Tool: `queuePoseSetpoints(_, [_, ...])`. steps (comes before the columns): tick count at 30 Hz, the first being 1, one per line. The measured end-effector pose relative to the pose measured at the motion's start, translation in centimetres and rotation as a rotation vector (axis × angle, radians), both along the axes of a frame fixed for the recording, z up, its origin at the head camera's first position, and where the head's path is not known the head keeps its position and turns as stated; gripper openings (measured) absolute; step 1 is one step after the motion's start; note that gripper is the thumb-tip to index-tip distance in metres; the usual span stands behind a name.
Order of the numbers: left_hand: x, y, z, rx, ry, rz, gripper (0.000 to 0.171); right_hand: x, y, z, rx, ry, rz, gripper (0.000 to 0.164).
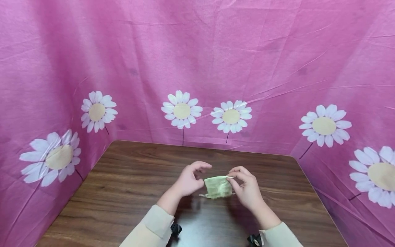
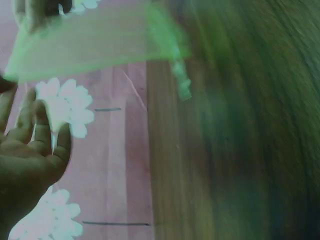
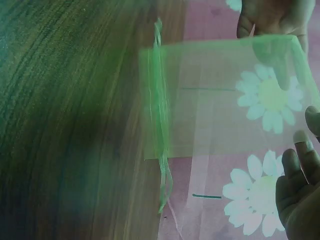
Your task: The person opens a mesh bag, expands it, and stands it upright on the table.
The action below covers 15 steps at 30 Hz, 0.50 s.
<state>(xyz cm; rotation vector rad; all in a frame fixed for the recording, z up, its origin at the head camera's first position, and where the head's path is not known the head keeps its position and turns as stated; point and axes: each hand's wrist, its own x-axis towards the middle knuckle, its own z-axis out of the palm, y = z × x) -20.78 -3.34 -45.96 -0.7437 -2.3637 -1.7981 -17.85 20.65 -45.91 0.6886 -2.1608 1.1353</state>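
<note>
A sheer light-green drawstring pouch (image 1: 217, 187) hangs over the table, its ribbon-tied end downward. My right hand (image 1: 247, 188) pinches the pouch's upper right corner between thumb and fingers. At the opposite side, my left hand (image 1: 189, 180) has its fingers apart, with the thumb right by the pouch's left edge. In the left wrist view the relaxed fingers of this hand (image 2: 32, 155) show below the pouch (image 2: 95, 45). Ribbon ends (image 3: 165, 185) dangle from the gathered end in the right wrist view. The left hand's fingers show dimly through the fabric there.
The dark wood-grain table (image 1: 135, 171) lies under both hands. A pink cloth (image 1: 197, 51) printed with white daisies hangs around its back and sides. Black wrist straps (image 1: 176, 230) sit at the beige sleeves (image 1: 151, 230).
</note>
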Motion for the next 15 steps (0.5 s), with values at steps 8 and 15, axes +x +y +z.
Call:
queuePoseSetpoints(8, [0.7,1.4,1.0,-0.116,0.056,-0.044,0.036,-0.2,-0.2,0.4,-0.070,-0.071,0.061,0.022])
queuePoseSetpoints(15, [0.6,2.2,1.1,-0.037,0.054,0.066,0.007,-0.4,-1.0,0.4,-0.132,-0.029,0.044,0.026])
